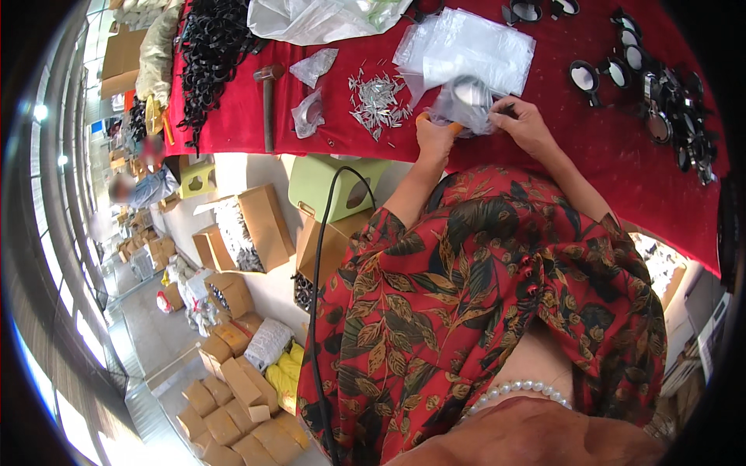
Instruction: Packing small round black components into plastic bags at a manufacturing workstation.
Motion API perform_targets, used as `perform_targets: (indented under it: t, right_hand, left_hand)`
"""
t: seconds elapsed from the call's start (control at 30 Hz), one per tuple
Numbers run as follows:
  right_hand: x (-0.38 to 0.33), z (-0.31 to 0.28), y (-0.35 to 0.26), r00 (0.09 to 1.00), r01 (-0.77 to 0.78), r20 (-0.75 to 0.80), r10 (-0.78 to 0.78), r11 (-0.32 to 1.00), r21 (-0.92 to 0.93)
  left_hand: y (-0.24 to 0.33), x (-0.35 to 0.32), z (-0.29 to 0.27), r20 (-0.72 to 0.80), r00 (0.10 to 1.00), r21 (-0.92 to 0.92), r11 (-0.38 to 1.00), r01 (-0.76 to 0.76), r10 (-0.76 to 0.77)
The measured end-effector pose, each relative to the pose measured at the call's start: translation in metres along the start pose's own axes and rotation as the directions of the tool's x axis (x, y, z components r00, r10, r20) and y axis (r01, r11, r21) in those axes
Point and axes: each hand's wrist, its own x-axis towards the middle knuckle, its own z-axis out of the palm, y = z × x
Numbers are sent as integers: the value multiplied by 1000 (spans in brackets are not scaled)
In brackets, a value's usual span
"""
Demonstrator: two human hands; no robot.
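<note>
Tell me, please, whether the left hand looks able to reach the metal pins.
Probably yes: the metal pins lie left of the left hand with nothing in between, though it seems busy holding the clear bag.

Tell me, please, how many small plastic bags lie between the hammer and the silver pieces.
2: upper bag beside the hammer's head, lower bag beside its handle; more may be hidden.

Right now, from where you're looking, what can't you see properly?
All in the head view:
- Round thing: details blurred by the clear bag and glare.
- Part of that bag: hidden behind the left grip.
- Dark bit by the right grip: too small to name.
- Silver pieces: too small and jumbled to count.
- Big plastic sheet: cut off by the top edge.
</note>
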Motion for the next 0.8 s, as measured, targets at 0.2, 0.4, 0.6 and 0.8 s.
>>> perform_targets:
  t: [0.2,0.4,0.6,0.8]
  right_hand:
    - [-12,33,27,985,-112,-133,110,994,-9]
    - [-4,45,36,988,-33,-154,-14,955,-295]
    - [-16,49,37,999,-34,-50,21,962,-272]
    - [-23,52,29,996,-45,76,53,992,-115]
  left_hand:
    - [-2,7,-16,199,980,-310,950,44,20]
    - [7,9,-24,304,952,-256,965,61,21]
    - [16,6,-16,362,932,-304,946,111,7]
    - [12,18,-2,183,966,184,959,-214,181]
